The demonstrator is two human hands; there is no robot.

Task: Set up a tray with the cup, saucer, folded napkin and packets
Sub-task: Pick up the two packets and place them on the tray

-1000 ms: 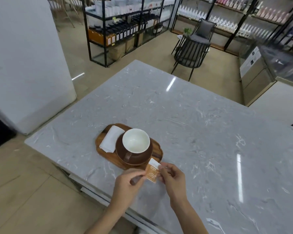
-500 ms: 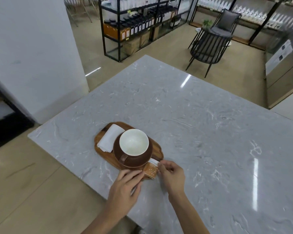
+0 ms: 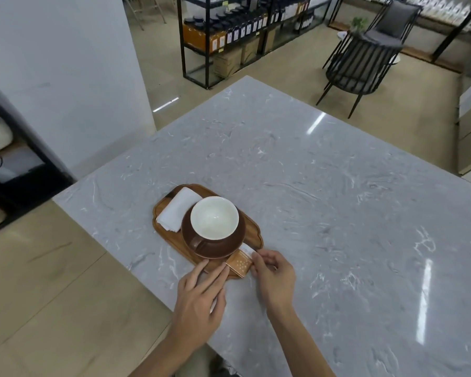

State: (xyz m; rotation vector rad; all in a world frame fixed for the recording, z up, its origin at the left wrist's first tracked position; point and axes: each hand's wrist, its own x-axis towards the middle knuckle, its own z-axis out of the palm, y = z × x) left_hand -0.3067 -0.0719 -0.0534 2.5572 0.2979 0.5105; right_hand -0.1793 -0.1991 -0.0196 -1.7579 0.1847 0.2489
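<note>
A wooden tray (image 3: 252, 225) lies near the marble table's near-left corner. On it stands a brown saucer (image 3: 230, 244) carrying a cup (image 3: 214, 217) that is white inside and brown outside. A folded white napkin (image 3: 178, 209) rests on the tray's left end. The orange-and-white packets (image 3: 239, 263) lie at the tray's near right corner, against the saucer's edge. My right hand (image 3: 273, 273) pinches the packets' right side. My left hand (image 3: 201, 292) lies flat with its fingertips touching the packets' left side and the tray's near rim.
The grey marble table (image 3: 324, 186) stretches far and right. A white pillar (image 3: 65, 63) rises at the left. Black shelving with bottles and boxes (image 3: 229, 36) and a black slatted chair (image 3: 360, 63) stand on the floor beyond the table.
The packets went from being held up in both hands in front of the tray to lying on the tray's near right corner. Both hands followed them down.
</note>
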